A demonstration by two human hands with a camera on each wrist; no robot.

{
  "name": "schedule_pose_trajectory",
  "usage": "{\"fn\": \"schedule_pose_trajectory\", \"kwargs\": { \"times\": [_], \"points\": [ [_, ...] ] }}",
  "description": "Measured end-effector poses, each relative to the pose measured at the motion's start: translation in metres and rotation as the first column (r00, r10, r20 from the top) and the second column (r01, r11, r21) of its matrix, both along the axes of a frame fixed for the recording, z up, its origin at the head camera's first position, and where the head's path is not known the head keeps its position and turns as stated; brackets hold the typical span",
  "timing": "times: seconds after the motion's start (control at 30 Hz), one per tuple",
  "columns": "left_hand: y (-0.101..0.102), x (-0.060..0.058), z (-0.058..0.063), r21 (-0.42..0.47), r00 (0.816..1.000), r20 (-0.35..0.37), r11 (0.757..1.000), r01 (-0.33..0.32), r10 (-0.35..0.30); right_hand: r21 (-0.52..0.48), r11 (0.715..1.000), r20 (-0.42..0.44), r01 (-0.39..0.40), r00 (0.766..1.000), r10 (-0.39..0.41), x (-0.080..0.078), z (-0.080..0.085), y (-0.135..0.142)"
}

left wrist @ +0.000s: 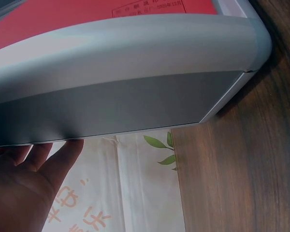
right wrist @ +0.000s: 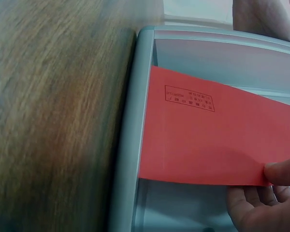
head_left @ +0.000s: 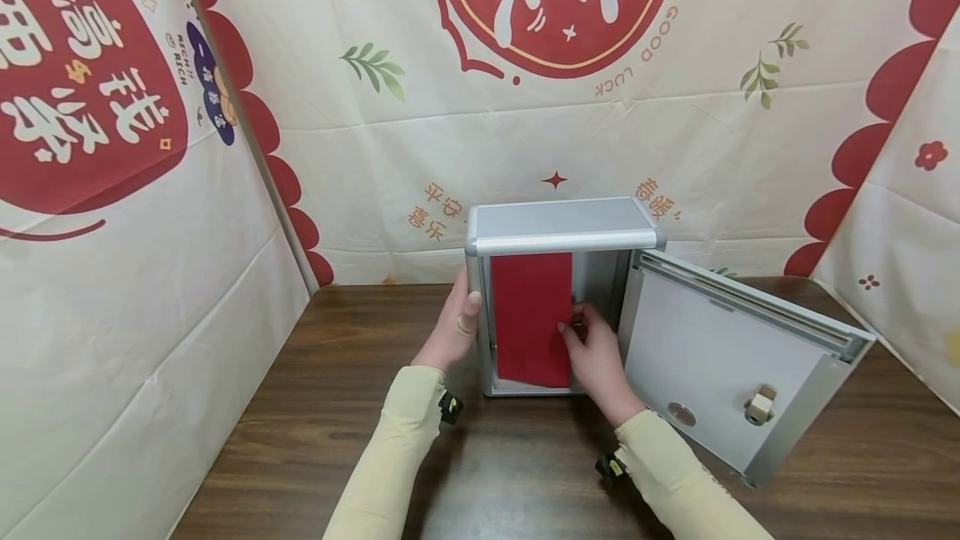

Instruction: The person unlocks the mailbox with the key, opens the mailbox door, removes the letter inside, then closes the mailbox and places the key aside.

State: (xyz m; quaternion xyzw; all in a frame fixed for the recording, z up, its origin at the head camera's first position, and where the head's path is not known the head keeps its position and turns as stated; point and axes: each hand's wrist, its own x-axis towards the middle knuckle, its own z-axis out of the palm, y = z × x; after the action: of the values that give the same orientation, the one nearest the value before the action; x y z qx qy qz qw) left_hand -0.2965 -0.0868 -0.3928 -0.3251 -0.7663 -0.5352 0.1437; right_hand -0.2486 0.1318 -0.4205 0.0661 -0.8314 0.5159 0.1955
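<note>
A grey metal box (head_left: 562, 223) stands upright on the table with its front door (head_left: 705, 340) swung out to the right. Inside leans a red paper envelope (head_left: 531, 315), with a small printed frame of text near its lower end in the right wrist view. My right hand (head_left: 596, 352) pinches the envelope's right edge, thumb (right wrist: 280, 173) in front and fingers behind. At the box's left side, my left hand (head_left: 453, 327) holds the wall, its thumb near the front edge. In the left wrist view, the fingertips (left wrist: 70, 150) reach the box's rear edge.
The door carries a lock (head_left: 761, 404) on its inner face and juts over the right of the brown wooden table (head_left: 300, 440). White printed cloth (head_left: 525, 140) hangs behind the box and on both sides.
</note>
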Motion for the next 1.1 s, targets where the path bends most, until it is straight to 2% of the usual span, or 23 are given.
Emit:
{"fn": "schedule_pose_trajectory", "kwargs": {
  "times": [0.2,0.4,0.53,0.8,1.1],
  "points": [
    [-0.001,-0.001,-0.002,0.009,1.0,-0.001,1.0,0.015,-0.015,0.019,1.0,-0.029,0.01,1.0,-0.009,0.006,0.007,0.0],
    [-0.001,-0.002,-0.004,0.029,1.0,-0.003,0.999,0.026,-0.026,0.056,0.998,-0.087,0.017,0.996,-0.012,0.017,0.02,-0.002],
    [-0.002,-0.003,-0.004,0.02,1.0,-0.013,1.0,0.009,-0.009,0.078,0.997,-0.13,0.019,0.991,-0.008,0.026,0.029,-0.001],
    [-0.002,-0.002,-0.002,0.006,1.0,0.001,1.0,0.0,0.0,0.143,0.989,-0.141,0.029,0.99,-0.008,0.046,0.043,0.008],
    [0.0,0.0,-0.001,-0.018,0.999,0.038,0.999,-0.029,0.029,0.254,0.966,-0.131,0.055,0.991,-0.022,0.067,0.048,0.022]
  ]
}}
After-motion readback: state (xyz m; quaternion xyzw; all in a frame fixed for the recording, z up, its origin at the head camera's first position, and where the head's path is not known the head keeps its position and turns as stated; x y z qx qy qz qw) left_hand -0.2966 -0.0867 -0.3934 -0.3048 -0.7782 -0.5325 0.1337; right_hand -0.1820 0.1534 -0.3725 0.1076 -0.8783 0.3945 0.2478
